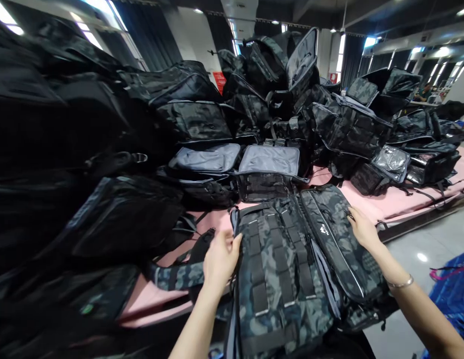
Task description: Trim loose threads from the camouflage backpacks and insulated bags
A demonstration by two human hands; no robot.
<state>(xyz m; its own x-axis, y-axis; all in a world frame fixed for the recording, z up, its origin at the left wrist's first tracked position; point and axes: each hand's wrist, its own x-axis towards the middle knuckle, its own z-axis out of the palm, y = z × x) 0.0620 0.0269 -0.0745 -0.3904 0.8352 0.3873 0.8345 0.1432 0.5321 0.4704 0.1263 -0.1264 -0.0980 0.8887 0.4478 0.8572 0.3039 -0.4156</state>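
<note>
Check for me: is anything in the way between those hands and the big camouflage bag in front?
Nothing visible stands between: the left hand touches the left edge of the camouflage bag, and the right hand touches the outer edge of its logo panel.

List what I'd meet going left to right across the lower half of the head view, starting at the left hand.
Left hand, dark webbing straps, white logo, right hand, bracelet, blue crate.
</note>
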